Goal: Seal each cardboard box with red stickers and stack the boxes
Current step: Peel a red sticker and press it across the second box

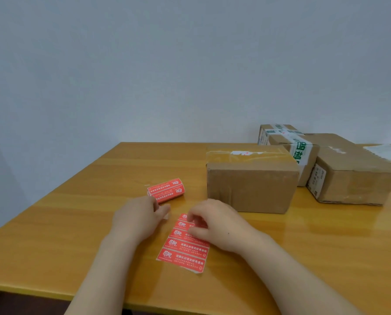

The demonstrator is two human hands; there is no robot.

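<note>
A strip (185, 245) of red stickers lies flat on the worktop (65, 223) in front of the person. Its long axis runs from the near edge away toward the boxes, and each sticker lies crosswise. The right hand (219, 223) rests over the strip's far end. Its fingers (195, 220) bend down onto the top stickers and the thumb presses a sticker lower down, so they seem to be pinching at a sticker's edge.

The left hand (137, 220) sits just left of that same end. Its fingers (161, 210) are narrow and curled, close to a small white scrap at the strip's corner; I cannot tell whether they hold it. The roll (167, 189) lies just beyond this hand.

The nearest box (251, 187) stands just past the right hand and a little to its right, with its long side facing the person. Two more boxes (353, 178) sit behind it, unstacked. No red sticker shows on any of them.

The step is probably peeling the first sticker. The right hand is nearer the box, so carrying the sticker forward and right onto its top seam should fall to that hand.
</note>
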